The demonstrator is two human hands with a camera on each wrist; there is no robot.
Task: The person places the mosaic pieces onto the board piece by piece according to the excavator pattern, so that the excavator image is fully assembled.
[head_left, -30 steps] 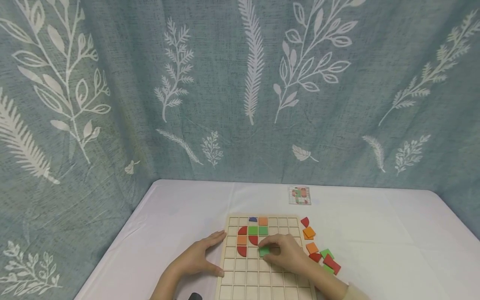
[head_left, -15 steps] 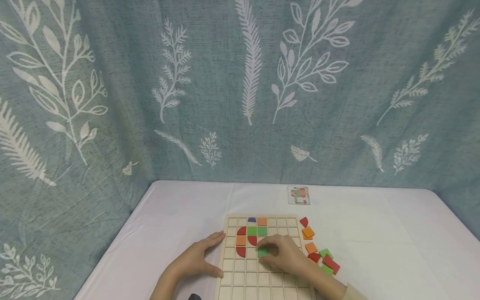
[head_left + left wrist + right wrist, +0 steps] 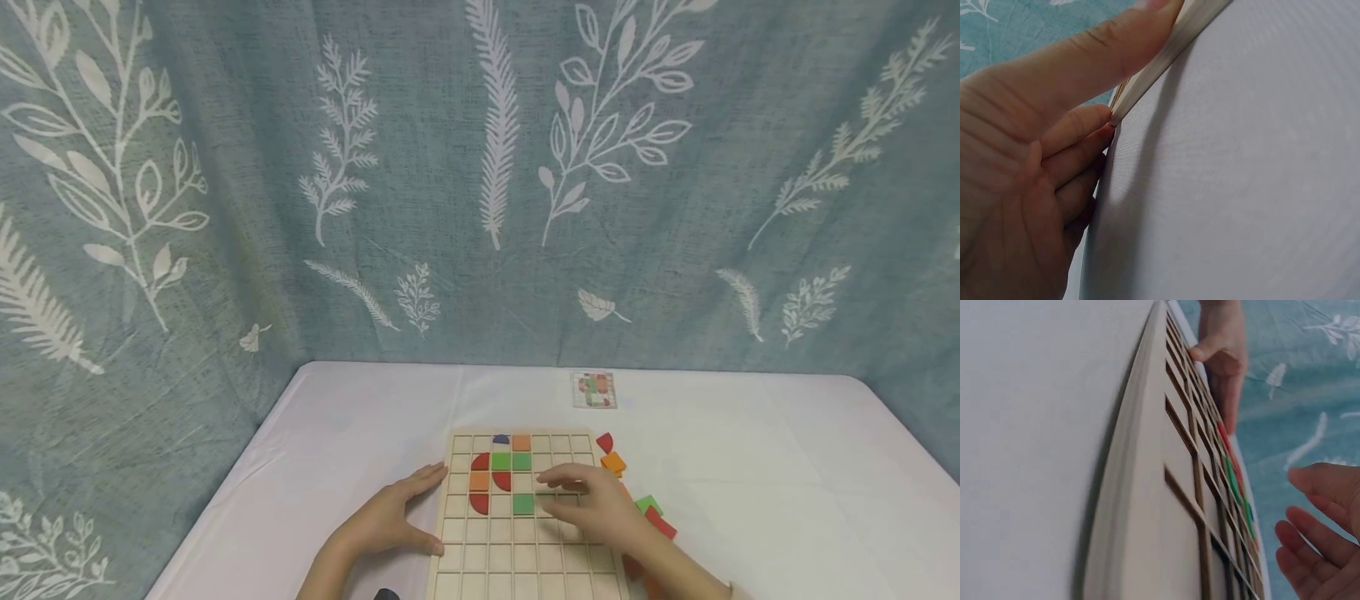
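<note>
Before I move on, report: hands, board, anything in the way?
Left hand touches board at left edge; right hand empty, over board. Lower green square in its cell, untouched. Right forearm partly hides loose tiles.

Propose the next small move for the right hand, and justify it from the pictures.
The right hand should probably reach for one of the loose pieces beside the board. Its fingers hold nothing, the nearest green square lies in a cell, many cells are bare, and the left hand touches the board's left edge.
</note>
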